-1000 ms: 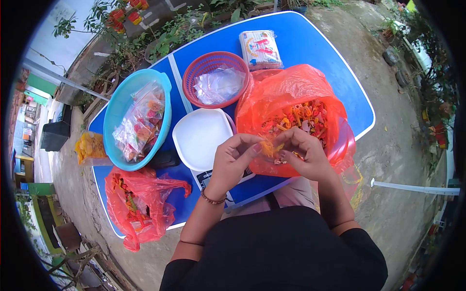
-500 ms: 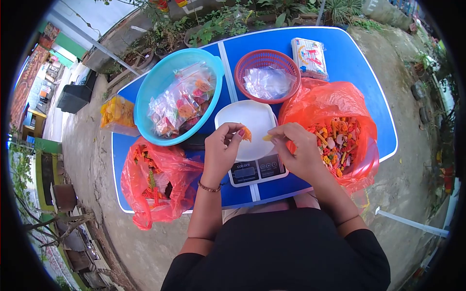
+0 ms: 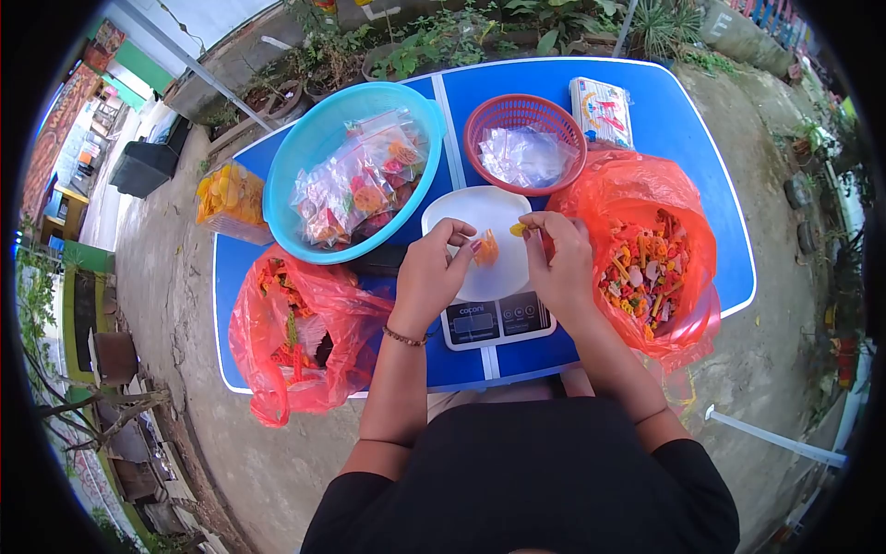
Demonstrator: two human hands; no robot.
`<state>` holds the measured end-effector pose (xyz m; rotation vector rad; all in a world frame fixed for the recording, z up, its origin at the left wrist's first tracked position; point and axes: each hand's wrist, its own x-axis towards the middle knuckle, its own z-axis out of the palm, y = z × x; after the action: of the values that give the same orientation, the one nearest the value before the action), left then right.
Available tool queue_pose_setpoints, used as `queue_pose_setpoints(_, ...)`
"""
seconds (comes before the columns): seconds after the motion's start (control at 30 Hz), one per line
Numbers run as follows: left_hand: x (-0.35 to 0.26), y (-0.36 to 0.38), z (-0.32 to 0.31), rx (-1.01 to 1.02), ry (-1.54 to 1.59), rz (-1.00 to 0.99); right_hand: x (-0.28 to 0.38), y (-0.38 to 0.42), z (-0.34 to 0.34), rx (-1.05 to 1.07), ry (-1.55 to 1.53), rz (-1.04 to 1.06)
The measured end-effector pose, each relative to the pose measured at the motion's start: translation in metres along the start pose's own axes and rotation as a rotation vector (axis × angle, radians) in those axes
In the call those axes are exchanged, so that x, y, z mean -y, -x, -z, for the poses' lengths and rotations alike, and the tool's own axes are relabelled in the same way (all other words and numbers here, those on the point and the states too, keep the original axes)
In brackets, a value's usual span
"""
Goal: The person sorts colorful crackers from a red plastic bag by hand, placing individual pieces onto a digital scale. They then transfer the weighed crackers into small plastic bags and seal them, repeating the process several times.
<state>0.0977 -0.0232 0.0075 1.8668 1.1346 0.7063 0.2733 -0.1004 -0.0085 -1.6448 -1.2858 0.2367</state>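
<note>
My left hand [image 3: 441, 268] pinches a small orange piece [image 3: 486, 250] over the white tray [image 3: 452, 205] of a kitchen scale [image 3: 499, 320]. Just to the right, my right hand [image 3: 557, 263] holds a small yellow piece [image 3: 518, 229] between thumb and finger at the tray's right side. The two hands are apart. Beside my right hand stands an open red plastic bag [image 3: 676, 189] of mixed colourful pieces. Another red bag [image 3: 346, 305] with similar contents lies left of my left hand.
A turquoise basin [image 3: 277, 198] with filled clear packets [image 3: 367, 171] stands at the back left. Behind the tray, a red basket [image 3: 574, 129] holds clear bags [image 3: 523, 157]. A wrapped pack [image 3: 602, 113] lies at the back right, and a container of yellow pieces [image 3: 230, 196] at the left edge.
The view has shifted slightly, moving the table's contents a little right in the picture. The orange piece now shows more fully below my left fingertips. Both hands still hold their pieces.
</note>
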Motion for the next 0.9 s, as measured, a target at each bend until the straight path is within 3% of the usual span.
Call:
queue_pose_setpoints(0.13, -0.002, -0.001, 0.002, -0.028, -0.142, -0.049, -0.001, 0.0, -0.007, 0.061, 0.003, -0.09)
queue_pose_setpoints(0.23, 0.003, -0.002, 0.002, -0.071, -0.246, -0.117, 0.004, 0.003, -0.006, 0.125, 0.2, -0.015)
queue_pose_setpoints(0.4, 0.013, -0.005, -0.002, -0.195, -0.296, -0.266, 0.003, 0.002, -0.004, 0.143, 0.246, 0.054)
queue_pose_setpoints(0.63, 0.01, -0.004, -0.007, -0.116, -0.259, -0.301, -0.005, -0.005, -0.009, 0.142, 0.049, 0.242)
queue_pose_setpoints(0.9, -0.005, -0.015, -0.004, -0.083, -0.257, -0.42, 0.004, -0.036, 0.007, 0.174, 0.058, 0.343)
